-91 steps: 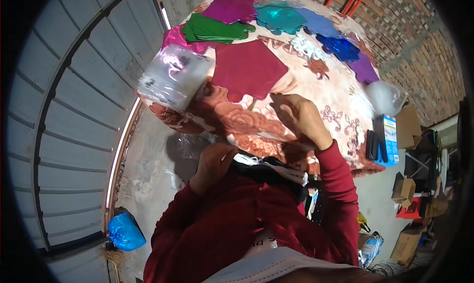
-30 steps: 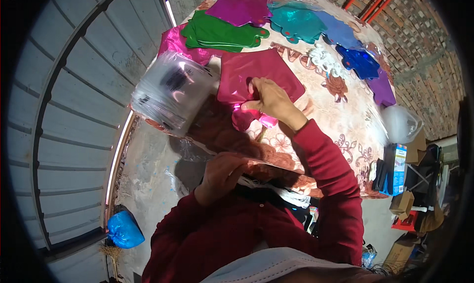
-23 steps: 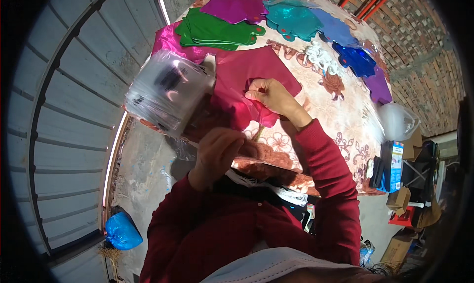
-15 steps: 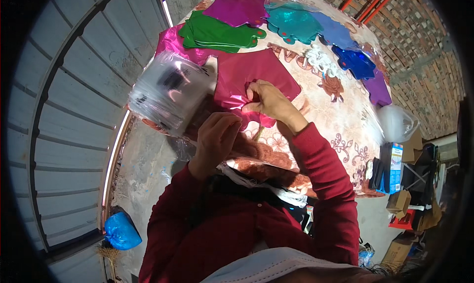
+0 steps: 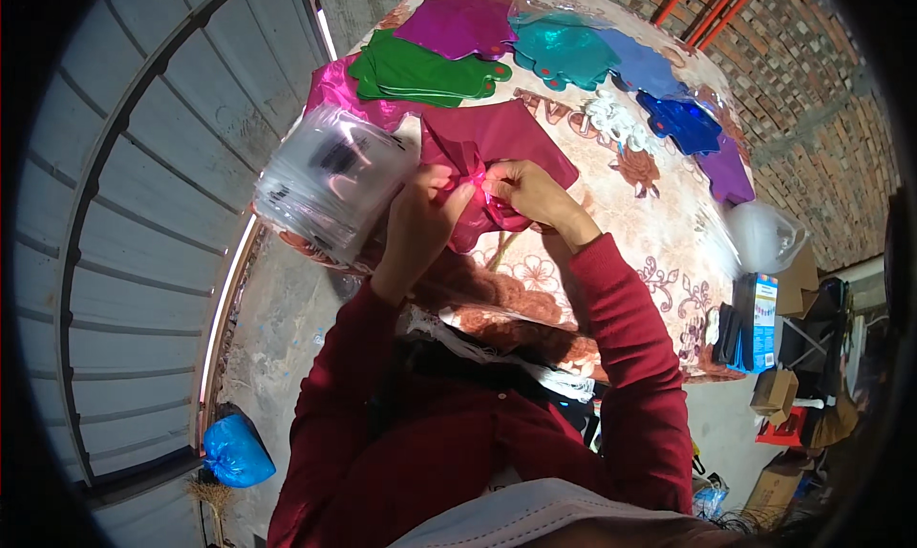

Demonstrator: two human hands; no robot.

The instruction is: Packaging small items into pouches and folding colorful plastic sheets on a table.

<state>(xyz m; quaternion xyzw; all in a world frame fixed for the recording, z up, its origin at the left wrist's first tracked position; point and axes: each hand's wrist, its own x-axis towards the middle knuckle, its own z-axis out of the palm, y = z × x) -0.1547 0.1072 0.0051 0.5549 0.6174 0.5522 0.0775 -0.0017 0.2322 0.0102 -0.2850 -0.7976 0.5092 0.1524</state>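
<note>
A flat piece of shiny magenta foil with a lobed near edge (image 5: 530, 137) lies on the table in front of me. My left hand (image 5: 420, 218) pinches a gathered fold of it at the middle, fingers closed. Opposite, my right hand (image 5: 530, 194) pinches the same bunched part between thumb and fingers. The foil creases upward where the two hands meet. Beside my left hand sits a stack of clear plastic bags (image 5: 330, 180) with dark print. Whether the foil is one layer or a pouch, I cannot tell.
A flowered cloth (image 5: 659, 228) covers the table. Around its far side lie green foil pieces (image 5: 420, 70), purple ones (image 5: 454, 22), teal ones (image 5: 568, 49) and blue ones (image 5: 683, 126). White cords (image 5: 616, 118) lie near the middle. A blue-and-white box (image 5: 759, 323) stands at the right edge.
My left hand has moved up and forward from beside the foil and now grips it. The foil between my hands is more bunched and raised.
</note>
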